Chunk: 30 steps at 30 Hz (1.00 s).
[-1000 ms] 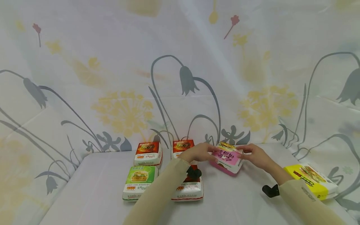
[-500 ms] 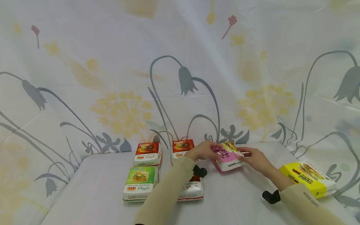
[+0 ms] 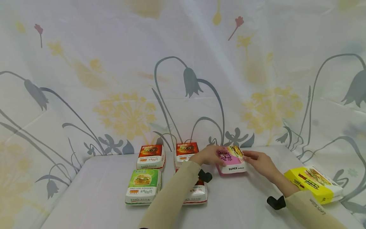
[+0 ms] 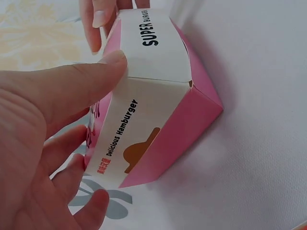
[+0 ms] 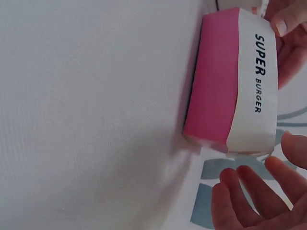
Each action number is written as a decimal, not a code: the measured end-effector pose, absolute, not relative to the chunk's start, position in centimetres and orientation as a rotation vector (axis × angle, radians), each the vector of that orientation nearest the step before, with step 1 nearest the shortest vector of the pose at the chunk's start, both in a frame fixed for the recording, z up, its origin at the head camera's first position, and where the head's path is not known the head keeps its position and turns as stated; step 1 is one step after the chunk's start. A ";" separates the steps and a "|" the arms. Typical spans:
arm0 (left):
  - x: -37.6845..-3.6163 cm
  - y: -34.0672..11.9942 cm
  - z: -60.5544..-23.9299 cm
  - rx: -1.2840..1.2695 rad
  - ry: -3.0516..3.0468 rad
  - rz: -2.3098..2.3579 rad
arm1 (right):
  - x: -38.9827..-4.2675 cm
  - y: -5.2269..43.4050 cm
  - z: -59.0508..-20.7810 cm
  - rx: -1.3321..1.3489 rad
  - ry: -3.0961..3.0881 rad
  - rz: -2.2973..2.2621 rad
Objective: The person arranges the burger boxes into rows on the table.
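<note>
A pink and white burger box (image 3: 235,168), with its "SUPER BURGER" side to the front, sits on the white table. At its left side is my left hand (image 3: 211,155). In the left wrist view that hand's thumb (image 4: 91,79) rests on the lid edge near a corner, and its other fingers spread along the edge. Just off the box's right side is my right hand (image 3: 261,163). The right wrist view shows a small gap between its spread fingers (image 5: 254,191) and the box.
Left of the pink box stand two red burger boxes, a rear one (image 3: 186,151) and a front one (image 3: 197,193) partly behind my left sleeve. Farther left are another red box (image 3: 150,154) and a green box (image 3: 143,181). A yellow box (image 3: 317,181) lies right, beside my right forearm.
The pink box has turned between my hands, so the white side that faced right now faces front. My right fingers touched it earlier and now stand slightly off it.
</note>
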<state>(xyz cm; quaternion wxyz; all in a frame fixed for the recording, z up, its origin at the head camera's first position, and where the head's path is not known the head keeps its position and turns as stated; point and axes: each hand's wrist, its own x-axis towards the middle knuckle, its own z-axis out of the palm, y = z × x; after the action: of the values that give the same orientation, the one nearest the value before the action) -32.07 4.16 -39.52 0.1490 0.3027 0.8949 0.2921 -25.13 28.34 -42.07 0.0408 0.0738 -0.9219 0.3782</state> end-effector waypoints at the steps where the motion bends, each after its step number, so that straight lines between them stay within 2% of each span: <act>1: -32.1 4.2 -39.5 0.879 2.575 0.828 | -25.2 28.4 -42.0 0.221 -2.817 1.168; 12: -31.5 4.1 -39.1 0.927 2.563 0.758 | -26.2 28.7 -41.6 0.207 -2.791 1.253; 19: -31.5 4.1 -38.8 0.995 2.552 0.737 | -26.9 28.6 -41.6 0.282 -2.788 1.244; 30: -31.3 4.3 -38.6 0.952 2.559 0.803 | -27.0 28.6 -41.8 0.387 -2.807 1.364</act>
<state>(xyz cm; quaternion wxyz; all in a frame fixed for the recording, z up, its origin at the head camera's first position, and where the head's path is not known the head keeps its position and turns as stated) -31.27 4.26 -38.65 0.1470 0.3309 0.8894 0.2792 -27.02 28.58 -41.78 -0.0015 0.1230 -0.8926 0.4337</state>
